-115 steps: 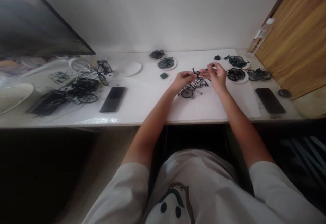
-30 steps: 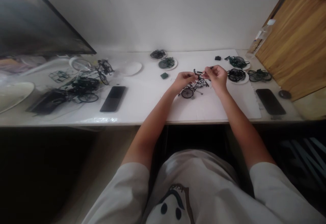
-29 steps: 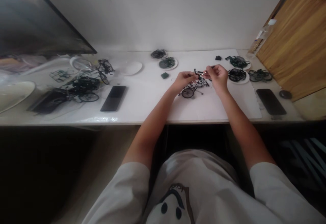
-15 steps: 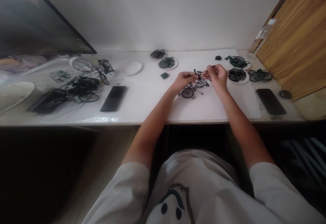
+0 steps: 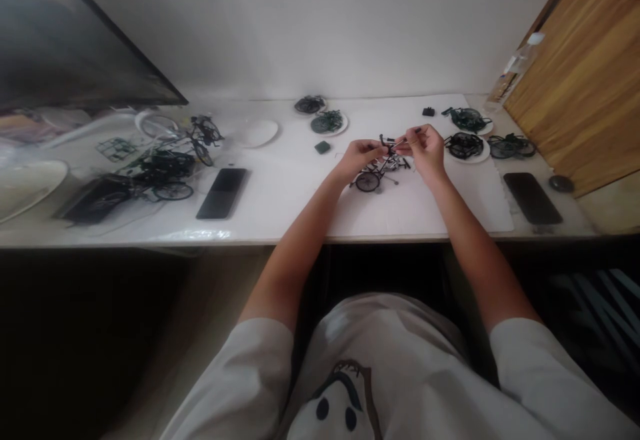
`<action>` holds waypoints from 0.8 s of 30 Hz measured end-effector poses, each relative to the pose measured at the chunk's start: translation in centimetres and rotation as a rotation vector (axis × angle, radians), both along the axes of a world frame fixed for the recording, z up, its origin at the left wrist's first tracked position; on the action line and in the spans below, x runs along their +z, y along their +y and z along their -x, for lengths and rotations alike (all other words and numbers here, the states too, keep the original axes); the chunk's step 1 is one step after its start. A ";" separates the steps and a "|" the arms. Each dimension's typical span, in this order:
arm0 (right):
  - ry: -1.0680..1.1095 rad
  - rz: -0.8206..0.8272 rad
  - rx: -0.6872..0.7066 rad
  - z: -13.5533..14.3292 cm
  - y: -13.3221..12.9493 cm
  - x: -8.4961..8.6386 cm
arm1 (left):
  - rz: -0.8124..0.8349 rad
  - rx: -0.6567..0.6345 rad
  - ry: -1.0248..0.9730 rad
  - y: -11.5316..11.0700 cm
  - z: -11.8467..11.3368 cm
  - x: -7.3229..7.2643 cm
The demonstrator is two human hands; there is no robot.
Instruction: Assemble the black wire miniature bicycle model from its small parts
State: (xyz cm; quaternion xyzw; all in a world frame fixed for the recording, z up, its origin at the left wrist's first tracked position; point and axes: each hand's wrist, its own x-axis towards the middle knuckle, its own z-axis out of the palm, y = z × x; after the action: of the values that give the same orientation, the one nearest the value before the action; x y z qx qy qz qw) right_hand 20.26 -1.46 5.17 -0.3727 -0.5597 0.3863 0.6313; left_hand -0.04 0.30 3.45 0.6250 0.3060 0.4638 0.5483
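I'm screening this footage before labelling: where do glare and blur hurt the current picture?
Head view: a glare streak lies on the table, front left; head view: the white dish at the left border is smeared; head view: the small bicycle by the left hand is clearer, though its finest parts are soft.

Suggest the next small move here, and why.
Likely a slight twist of the slim tool with the right hand, while the left hand braces the model bicycle: the tool's shaft points toward the bicycle's upper end, right beside the left hand. Whether its tip is seated is too small to tell.
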 end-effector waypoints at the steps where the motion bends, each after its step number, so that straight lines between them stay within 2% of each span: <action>1: -0.001 0.001 0.003 0.0 0.0 0.0 | 0.001 0.000 -0.002 0.0 0.0 0.0; 6: -0.026 -0.012 0.014 -0.3 0.4 -0.4 | -0.009 -0.001 0.000 0.1 -0.1 -0.3; 9: -0.021 -0.036 -0.038 -0.4 0.2 -0.6 | -0.031 -0.002 0.034 0.1 -0.1 -0.4; 16: -0.037 -0.055 -0.097 -0.3 -0.9 0.1 | -0.032 -0.016 0.035 -0.1 -0.2 -0.3; 24: 0.030 -0.045 -0.094 -0.6 0.6 -0.4 | -0.015 0.025 0.042 0.1 -0.3 -0.3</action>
State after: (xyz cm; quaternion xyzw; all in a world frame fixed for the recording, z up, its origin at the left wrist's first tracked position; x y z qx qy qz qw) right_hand 20.87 -0.89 4.73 -0.3783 -0.5408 0.3490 0.6653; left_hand 0.22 0.35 3.14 0.6347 0.3220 0.4596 0.5312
